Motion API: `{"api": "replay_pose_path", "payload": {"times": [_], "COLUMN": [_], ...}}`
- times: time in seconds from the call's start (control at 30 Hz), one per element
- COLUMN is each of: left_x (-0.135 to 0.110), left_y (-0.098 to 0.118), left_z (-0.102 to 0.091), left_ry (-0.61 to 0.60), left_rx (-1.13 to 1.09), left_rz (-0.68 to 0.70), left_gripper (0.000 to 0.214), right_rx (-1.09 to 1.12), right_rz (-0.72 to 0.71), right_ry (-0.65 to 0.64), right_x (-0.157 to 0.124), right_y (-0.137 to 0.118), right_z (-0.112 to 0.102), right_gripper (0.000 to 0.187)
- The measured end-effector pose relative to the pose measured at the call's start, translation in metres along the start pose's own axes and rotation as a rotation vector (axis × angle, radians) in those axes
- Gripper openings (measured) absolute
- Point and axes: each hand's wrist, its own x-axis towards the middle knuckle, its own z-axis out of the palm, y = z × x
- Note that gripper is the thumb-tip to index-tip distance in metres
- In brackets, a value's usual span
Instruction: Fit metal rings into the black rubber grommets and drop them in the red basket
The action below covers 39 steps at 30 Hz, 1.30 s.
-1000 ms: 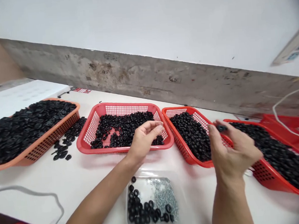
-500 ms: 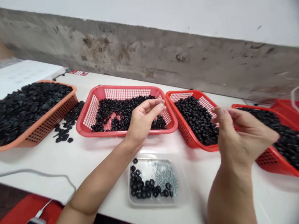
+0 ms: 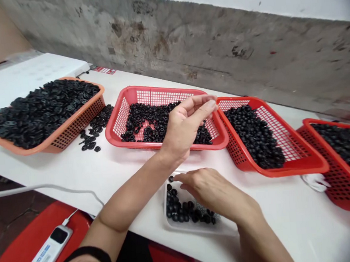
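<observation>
My left hand [image 3: 189,124] is raised in front of the middle red basket [image 3: 167,146], thumb and fingertips pressed together. Anything in that pinch is too small to make out. Lower down, my right hand [image 3: 213,188] reaches over a clear plastic box [image 3: 189,227], its forefinger stretched out to a small black ring [image 3: 171,179] at the box's far left corner. The finger appears to touch this ring, and the other fingers are partly hidden under the hand. Black round beads [image 3: 176,210] lie along the left and front of the box. Tiny silvery bits [image 3: 202,209] are mostly covered by my right hand.
An orange basket [image 3: 81,117] heaped with flat black pieces stands left, with loose black pieces [image 3: 88,141] beside it. Two more red baskets [image 3: 303,166] of black parts stand right. A white power strip [image 3: 46,255] lies on a red stool [image 3: 10,254]; its cable crosses the table.
My right hand has come down and left, from its raised pinch by the right baskets to the plastic box. My left hand keeps its pinch. The view has shifted.
</observation>
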Motion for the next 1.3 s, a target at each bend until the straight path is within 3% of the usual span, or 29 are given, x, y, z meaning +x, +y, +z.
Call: {"api": "replay_pose_path", "payload": {"times": [0.23, 0.57, 0.73, 0.83, 0.97, 1.03, 1.17, 1.3], "left_x": [-0.004, -0.011, -0.009, -0.009, -0.014, -0.018, -0.021, -0.02], "left_y": [0.009, 0.014, 0.014, 0.013, 0.009, 0.006, 0.0, -0.002], "left_z": [-0.001, 0.0, -0.003, -0.004, -0.002, 0.0, 0.003, 0.004], "left_ry": [-0.051, -0.134, -0.178, -0.273, -0.43, -0.471, -0.488, -0.507], "left_rx": [-0.053, -0.119, -0.109, -0.044, 0.203, 0.382, 0.596, 0.613], "left_rz": [0.015, 0.011, 0.032, 0.065, 0.197, 0.329, 0.523, 0.524], "left_gripper": [0.005, 0.006, 0.004, 0.003, 0.007, 0.01, 0.008, 0.01], "right_rx": [-0.16, -0.167, -0.12, 0.171, 0.96, 1.241, 1.495, 1.522], "right_rz": [0.088, 0.06, 0.066, 0.1, 0.246, 0.271, 0.183, 0.148], "right_ry": [-0.188, -0.232, -0.227, -0.022, 0.572, 0.774, 0.833, 0.795], "right_x": [0.019, 0.03, 0.027, 0.008, -0.018, -0.022, -0.016, -0.012], "right_y": [-0.01, -0.013, -0.013, -0.002, 0.016, 0.021, 0.019, 0.02], "right_z": [0.016, 0.029, 0.023, 0.009, -0.016, -0.027, -0.041, -0.041], "right_gripper": [0.032, 0.022, 0.02, 0.015, 0.024, 0.04, 0.062, 0.07]}}
